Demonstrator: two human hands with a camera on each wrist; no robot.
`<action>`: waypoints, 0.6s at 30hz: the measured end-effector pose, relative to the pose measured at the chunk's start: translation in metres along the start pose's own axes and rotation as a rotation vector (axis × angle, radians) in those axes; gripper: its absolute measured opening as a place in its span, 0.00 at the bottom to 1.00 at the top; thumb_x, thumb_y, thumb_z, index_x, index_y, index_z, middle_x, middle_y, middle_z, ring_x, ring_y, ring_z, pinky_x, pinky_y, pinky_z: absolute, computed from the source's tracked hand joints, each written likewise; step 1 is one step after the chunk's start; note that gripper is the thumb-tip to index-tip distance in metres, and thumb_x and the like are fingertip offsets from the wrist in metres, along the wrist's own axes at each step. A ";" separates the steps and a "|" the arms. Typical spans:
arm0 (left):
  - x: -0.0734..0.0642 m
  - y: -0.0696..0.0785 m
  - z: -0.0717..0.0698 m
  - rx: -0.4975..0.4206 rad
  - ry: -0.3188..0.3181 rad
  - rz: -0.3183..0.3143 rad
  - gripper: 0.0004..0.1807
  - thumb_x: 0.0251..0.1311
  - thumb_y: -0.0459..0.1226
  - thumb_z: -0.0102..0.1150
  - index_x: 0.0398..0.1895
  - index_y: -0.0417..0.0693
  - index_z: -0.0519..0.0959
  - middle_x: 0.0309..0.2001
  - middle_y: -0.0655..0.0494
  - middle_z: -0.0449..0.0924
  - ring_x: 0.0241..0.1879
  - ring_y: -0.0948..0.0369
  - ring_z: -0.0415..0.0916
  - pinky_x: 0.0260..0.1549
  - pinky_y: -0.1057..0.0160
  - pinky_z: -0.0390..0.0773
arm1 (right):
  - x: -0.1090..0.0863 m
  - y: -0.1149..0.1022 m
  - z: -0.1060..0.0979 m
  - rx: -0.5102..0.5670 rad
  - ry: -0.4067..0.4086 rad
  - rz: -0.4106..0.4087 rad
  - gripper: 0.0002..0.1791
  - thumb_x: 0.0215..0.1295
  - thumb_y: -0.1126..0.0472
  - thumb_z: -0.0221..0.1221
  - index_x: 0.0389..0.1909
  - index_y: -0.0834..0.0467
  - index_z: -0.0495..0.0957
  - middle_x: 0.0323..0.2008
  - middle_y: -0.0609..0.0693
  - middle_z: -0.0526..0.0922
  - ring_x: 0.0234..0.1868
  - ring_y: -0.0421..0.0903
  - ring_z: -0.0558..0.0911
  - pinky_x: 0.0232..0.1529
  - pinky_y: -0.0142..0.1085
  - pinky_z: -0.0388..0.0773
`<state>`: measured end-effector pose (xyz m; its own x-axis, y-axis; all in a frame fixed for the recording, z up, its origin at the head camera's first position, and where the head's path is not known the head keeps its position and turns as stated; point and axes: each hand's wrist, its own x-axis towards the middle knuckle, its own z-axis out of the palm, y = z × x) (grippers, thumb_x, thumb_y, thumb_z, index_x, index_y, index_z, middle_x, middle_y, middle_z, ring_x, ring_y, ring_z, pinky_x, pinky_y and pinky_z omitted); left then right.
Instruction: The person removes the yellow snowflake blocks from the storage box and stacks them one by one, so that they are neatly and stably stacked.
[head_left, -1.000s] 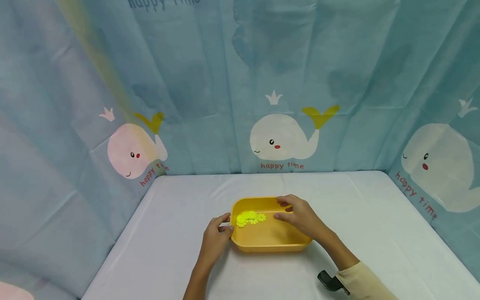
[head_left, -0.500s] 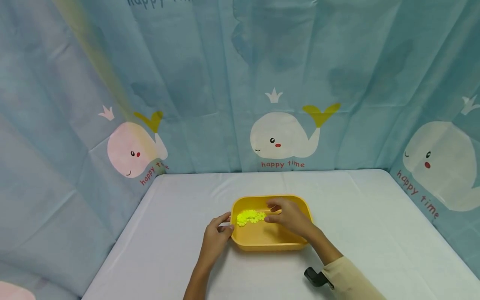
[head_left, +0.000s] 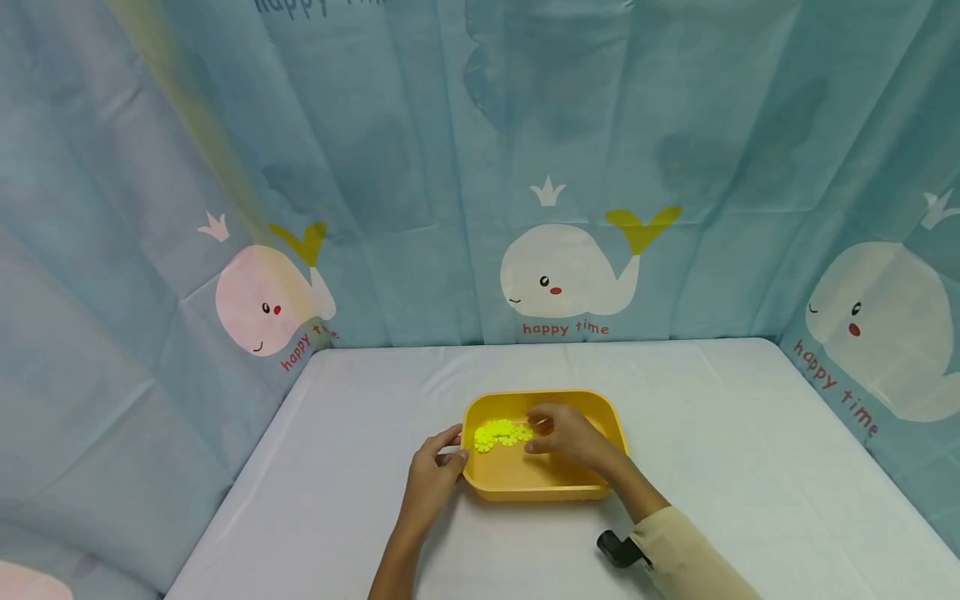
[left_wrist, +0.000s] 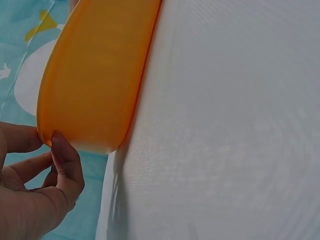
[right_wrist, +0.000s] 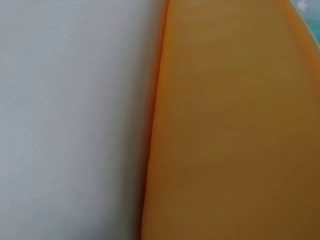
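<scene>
A yellow plastic tray [head_left: 517, 477] sits on the table in the head view. Bright yellow flower-shaped plastic pieces [head_left: 497, 433] lie heaped in its left part. My left hand [head_left: 430, 475] pinches the tray's left rim; in the left wrist view the thumb [left_wrist: 65, 157] presses the outer wall. Over the inside of the tray is my right hand [head_left: 570, 437], its bent fingers and thumb apart beside the right edge of the heap. Whether its fingertips touch a piece cannot be told. The right wrist view has only the tray's wall [right_wrist: 230, 125] and the cloth, no fingers.
A white cloth covers the table [head_left: 337, 433]. Blue curtains [head_left: 420, 167] with printed whales stand behind it and along both sides. A black device [head_left: 619, 550] is at the right sleeve [head_left: 686, 550], low over the table.
My right hand has moved left across the tray, from its right side to the edge of the heap. My left hand and the tray stay where they were.
</scene>
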<state>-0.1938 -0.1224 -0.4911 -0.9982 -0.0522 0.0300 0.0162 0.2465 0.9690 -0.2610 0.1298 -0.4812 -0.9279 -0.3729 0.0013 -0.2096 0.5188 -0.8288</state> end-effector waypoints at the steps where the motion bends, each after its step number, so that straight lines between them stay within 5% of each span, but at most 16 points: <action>1: 0.000 0.000 0.000 -0.002 0.001 -0.002 0.26 0.74 0.34 0.60 0.73 0.42 0.76 0.62 0.43 0.76 0.48 0.56 0.79 0.41 0.68 0.87 | 0.000 0.000 0.001 0.000 -0.005 0.004 0.31 0.62 0.64 0.75 0.65 0.69 0.79 0.58 0.63 0.85 0.59 0.62 0.84 0.62 0.55 0.83; 18: 0.000 0.000 0.001 0.010 0.019 -0.026 0.25 0.73 0.33 0.60 0.72 0.43 0.77 0.62 0.43 0.77 0.47 0.56 0.78 0.41 0.69 0.86 | 0.008 -0.001 0.006 -0.070 -0.019 0.033 0.28 0.59 0.68 0.75 0.62 0.66 0.81 0.52 0.56 0.87 0.54 0.53 0.83 0.61 0.51 0.82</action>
<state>-0.1938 -0.1215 -0.4913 -0.9970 -0.0765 0.0099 -0.0100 0.2549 0.9669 -0.2668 0.1216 -0.4835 -0.9288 -0.3688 -0.0364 -0.2008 0.5833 -0.7870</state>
